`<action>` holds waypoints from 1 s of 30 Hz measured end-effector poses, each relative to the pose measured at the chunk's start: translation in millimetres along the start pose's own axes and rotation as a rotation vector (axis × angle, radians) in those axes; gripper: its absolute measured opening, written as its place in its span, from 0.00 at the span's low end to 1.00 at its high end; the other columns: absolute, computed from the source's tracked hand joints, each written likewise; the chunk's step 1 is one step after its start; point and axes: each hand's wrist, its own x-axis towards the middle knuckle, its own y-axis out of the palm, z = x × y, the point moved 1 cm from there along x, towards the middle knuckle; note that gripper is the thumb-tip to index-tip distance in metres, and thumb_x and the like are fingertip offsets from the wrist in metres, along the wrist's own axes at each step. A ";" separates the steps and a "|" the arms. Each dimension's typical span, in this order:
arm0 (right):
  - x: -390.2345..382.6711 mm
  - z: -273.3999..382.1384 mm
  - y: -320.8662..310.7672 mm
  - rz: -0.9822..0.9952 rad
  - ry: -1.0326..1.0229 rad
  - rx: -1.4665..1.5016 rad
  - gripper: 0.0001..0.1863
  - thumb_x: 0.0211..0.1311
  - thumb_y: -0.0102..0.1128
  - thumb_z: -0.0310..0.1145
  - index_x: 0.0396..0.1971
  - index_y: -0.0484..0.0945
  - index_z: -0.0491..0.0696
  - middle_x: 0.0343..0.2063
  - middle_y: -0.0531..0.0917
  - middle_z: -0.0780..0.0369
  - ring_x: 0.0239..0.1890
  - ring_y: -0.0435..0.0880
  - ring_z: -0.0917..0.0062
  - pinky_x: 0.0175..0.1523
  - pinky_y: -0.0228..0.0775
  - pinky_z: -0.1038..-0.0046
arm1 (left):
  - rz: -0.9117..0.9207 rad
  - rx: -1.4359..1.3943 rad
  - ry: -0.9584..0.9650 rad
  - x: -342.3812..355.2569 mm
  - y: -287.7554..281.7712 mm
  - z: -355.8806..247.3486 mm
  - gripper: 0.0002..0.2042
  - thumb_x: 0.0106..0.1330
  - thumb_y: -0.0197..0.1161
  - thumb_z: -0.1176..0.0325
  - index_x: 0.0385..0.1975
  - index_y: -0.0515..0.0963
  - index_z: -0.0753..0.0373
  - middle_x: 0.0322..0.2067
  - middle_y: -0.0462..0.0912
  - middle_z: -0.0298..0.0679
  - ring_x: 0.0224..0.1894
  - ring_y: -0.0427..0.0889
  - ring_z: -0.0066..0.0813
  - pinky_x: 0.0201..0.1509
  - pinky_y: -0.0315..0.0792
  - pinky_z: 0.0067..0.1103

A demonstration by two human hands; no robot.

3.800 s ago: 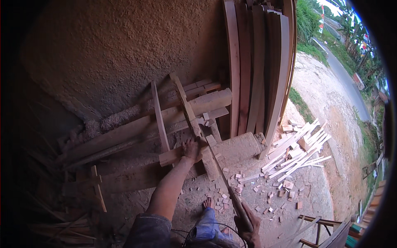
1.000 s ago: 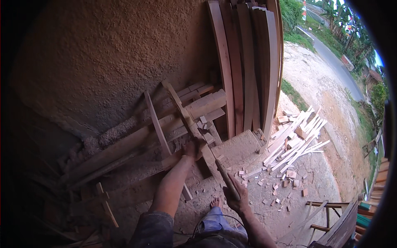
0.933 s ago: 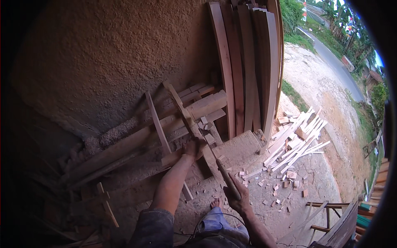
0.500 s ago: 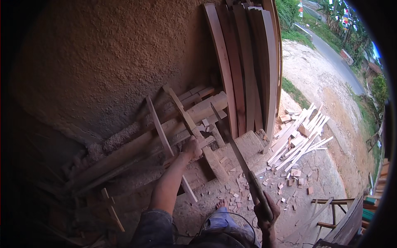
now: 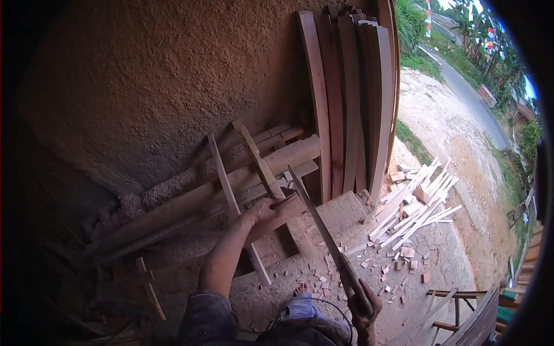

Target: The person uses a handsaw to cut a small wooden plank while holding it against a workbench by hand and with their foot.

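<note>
My left hand (image 5: 261,211) grips a short wooden board (image 5: 280,213) lying across an upright-running timber (image 5: 261,162) on a rough, dusty trestle of beams (image 5: 340,213). My right hand (image 5: 365,311) is closed on the handle of a long handsaw (image 5: 326,233), whose blade angles up and left, just right of the board's end, its tip near the timbers. A thin pale batten (image 5: 222,173) crosses the beams to the left of my left hand. My bare foot and jeans show below, with a dark cord over them.
A rough wall (image 5: 150,81) rises behind. Tall planks (image 5: 349,98) lean at its right end. Pale offcuts (image 5: 415,202) lie piled on the ground at right, with scattered small blocks (image 5: 407,252). A wooden frame (image 5: 453,308) stands bottom right. Beyond are a dirt verge and road (image 5: 473,104).
The saw has swung out from the timber and up to the right of the board. My left hand has moved slightly left with the board, which now lies further across the timber.
</note>
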 end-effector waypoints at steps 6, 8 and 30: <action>0.8 -6.6 11.9 0.054 0.027 -0.018 0.27 0.52 0.69 0.30 0.53 0.76 0.36 0.33 0.86 0.55 0.30 0.83 0.80 0.36 0.73 0.77 | -0.072 0.473 0.015 8.5 38.2 35.1 0.24 0.61 0.61 0.59 0.57 0.74 0.58 0.48 0.78 0.54 0.53 0.77 0.51 0.61 0.69 0.34; -2.7 -14.3 12.0 0.066 0.079 -0.001 0.27 0.52 0.69 0.30 0.53 0.76 0.37 0.36 0.86 0.53 0.35 0.85 0.76 0.40 0.75 0.75 | -0.258 0.591 -0.013 7.5 60.3 33.6 0.23 0.60 0.60 0.58 0.54 0.75 0.60 0.46 0.77 0.57 0.51 0.77 0.54 0.58 0.70 0.36; -25.7 -62.5 5.3 0.137 -0.227 -0.197 0.29 0.55 0.67 0.31 0.57 0.73 0.37 0.40 0.85 0.50 0.39 0.87 0.68 0.45 0.77 0.70 | -0.856 0.570 -0.249 -0.8 140.2 -16.4 0.10 0.64 0.58 0.56 0.36 0.77 0.55 0.39 0.80 0.40 0.44 0.77 0.41 0.49 0.64 0.38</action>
